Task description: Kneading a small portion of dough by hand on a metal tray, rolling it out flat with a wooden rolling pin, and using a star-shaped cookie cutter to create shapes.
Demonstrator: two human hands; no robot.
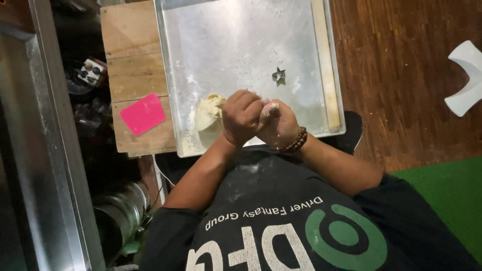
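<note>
A: What are the hands doing?

B: The left hand (242, 117) and the right hand (278, 123) are pressed together over the near edge of the metal tray (241, 30). Both are curled into loose fists, knuckles up, the fingers of one against the fingers of the other. There is flour on the right hand's fingers.

A: Are they holding anything?

B: I cannot tell. Something pale shows at the spot where the fingers meet, but it may be only flour or a scrap of dough; the fists hide it.

A: Where is the dough?

B: A lump of dough (208, 118) lies on the tray, just beside the left hand, at the tray's near left corner. Flour is scattered around it.

A: What else is on the tray?

B: A small star-shaped cutter (279, 76) sits beyond the hands, apart from them. A long wooden stick (325, 65) lies along the tray's right side.

A: And around the tray?

B: A bead bracelet (295, 141) circles the right wrist. The tray rests on a wooden board (130, 45), and a pink scraper (144, 114) lies on that board, left of the tray.
</note>
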